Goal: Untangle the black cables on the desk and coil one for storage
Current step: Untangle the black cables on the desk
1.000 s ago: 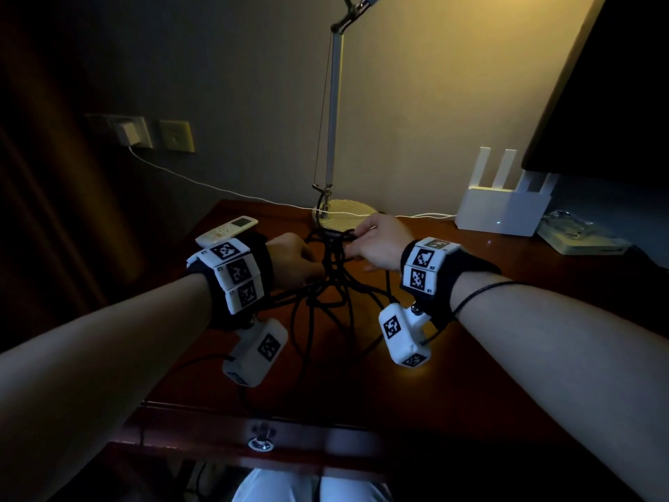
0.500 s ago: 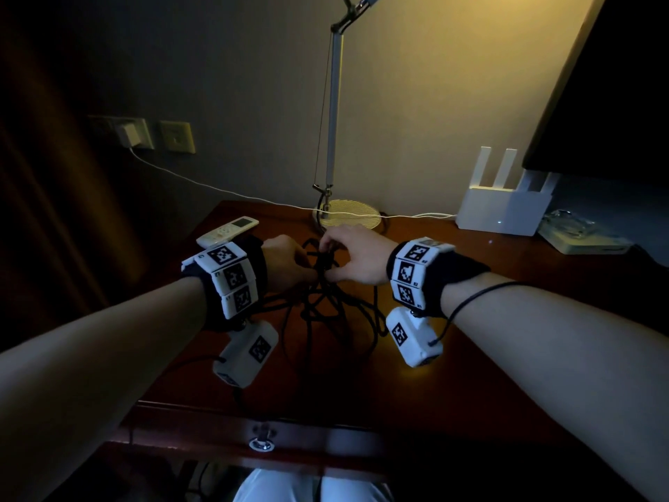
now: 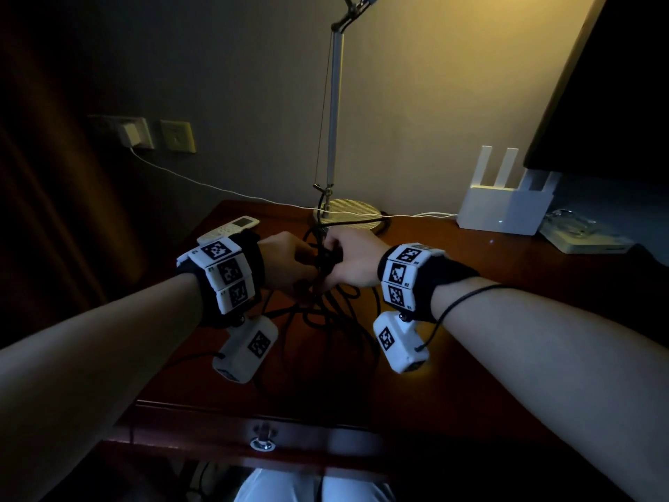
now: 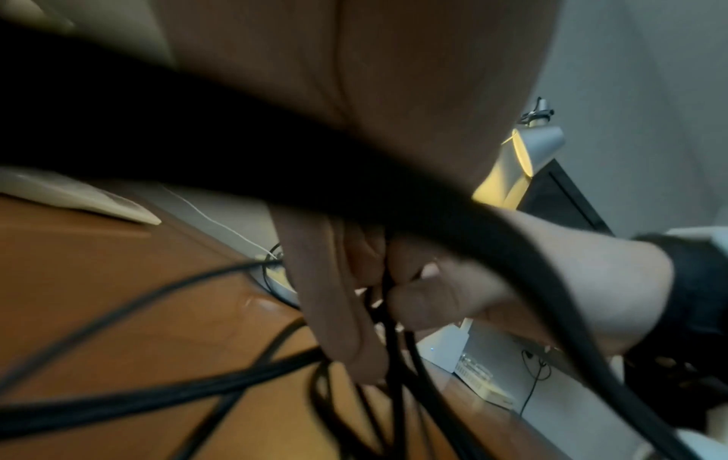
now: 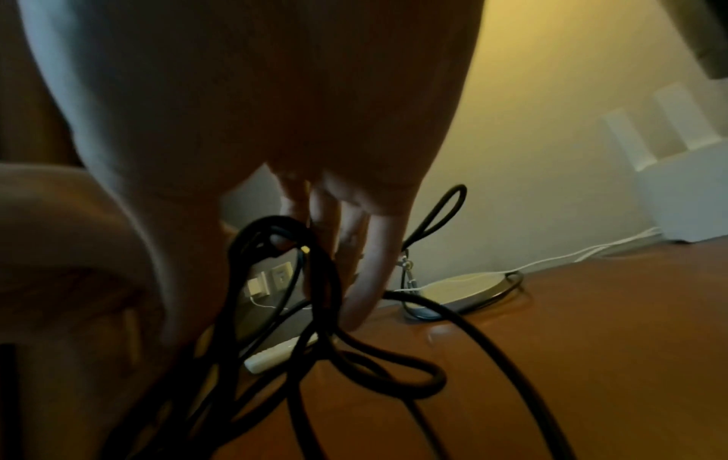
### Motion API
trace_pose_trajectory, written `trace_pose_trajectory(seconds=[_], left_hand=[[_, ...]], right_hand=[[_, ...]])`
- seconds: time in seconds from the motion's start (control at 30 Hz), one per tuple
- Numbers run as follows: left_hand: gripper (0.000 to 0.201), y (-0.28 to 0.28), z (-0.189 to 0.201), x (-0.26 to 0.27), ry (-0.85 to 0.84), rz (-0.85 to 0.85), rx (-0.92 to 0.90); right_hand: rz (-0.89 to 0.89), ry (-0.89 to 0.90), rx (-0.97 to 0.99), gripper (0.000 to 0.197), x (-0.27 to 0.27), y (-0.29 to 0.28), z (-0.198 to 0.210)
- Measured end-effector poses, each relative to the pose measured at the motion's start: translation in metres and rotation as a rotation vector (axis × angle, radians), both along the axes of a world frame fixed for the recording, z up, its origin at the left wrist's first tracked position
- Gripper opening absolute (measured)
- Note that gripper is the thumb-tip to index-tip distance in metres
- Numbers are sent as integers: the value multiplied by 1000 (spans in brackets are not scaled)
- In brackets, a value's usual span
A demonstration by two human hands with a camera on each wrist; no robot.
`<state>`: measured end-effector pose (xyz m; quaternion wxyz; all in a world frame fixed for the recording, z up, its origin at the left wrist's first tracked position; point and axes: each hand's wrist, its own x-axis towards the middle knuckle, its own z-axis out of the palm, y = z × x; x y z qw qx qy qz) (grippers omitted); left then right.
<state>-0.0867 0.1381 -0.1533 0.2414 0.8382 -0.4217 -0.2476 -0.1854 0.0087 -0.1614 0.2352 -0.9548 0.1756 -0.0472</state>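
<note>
Both hands are now drawn together over the knot of black cables, lifted above the tabletop nearer the lamp base: the left hand and right hand are each pinched on strands, so untangling is judged underway, coiling not begun.

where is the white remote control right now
In the head view the white remote control lies at the far left of the dark wooden desk, just behind the left hand and left of the round lamp base.
</note>
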Motion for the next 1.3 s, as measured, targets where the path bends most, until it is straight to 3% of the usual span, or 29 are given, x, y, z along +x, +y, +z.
trace_pose_trajectory(seconds=[0.1, 0.17, 0.33, 0.5, 0.67, 0.87, 0.93, 1.1, 1.17, 1.3], left_hand=[[4, 2, 2, -2, 92, 34, -3], [4, 1, 3, -1, 44, 36, -13], [5, -1, 0, 0, 80, 22, -47], [4, 2, 3, -1, 65, -44, -57], [5, 1, 3, -2, 51, -31, -16], [11, 10, 9, 5, -101, -20, -18], [11, 13, 9, 6, -41, -5, -54], [8, 11, 10, 2, 117, 82, -122], [17, 8, 12, 2, 247, 140, -165], [21, 5, 15, -1, 301, 193, -234]], right_hand=[[-55, -12, 16, 43, -4, -9, 1], [-104, -41, 48, 33, -6, -11, 1], [-20, -44, 69, 13, -5, -7, 3], [-30, -12, 252, 30, -9, -7, 11], [-36, 97, 186, 41, -7, -4, 15], [-216, -45, 142, 33, -8, -17, 11], [-231, -54, 128, 25, -10, -20, 9], [-287, -260, 147, 45, -10, -17, 8], [-207, -260, 145, 33, -12, -14, 15], [94, 41, 244, 18, -18, -2, 24]])
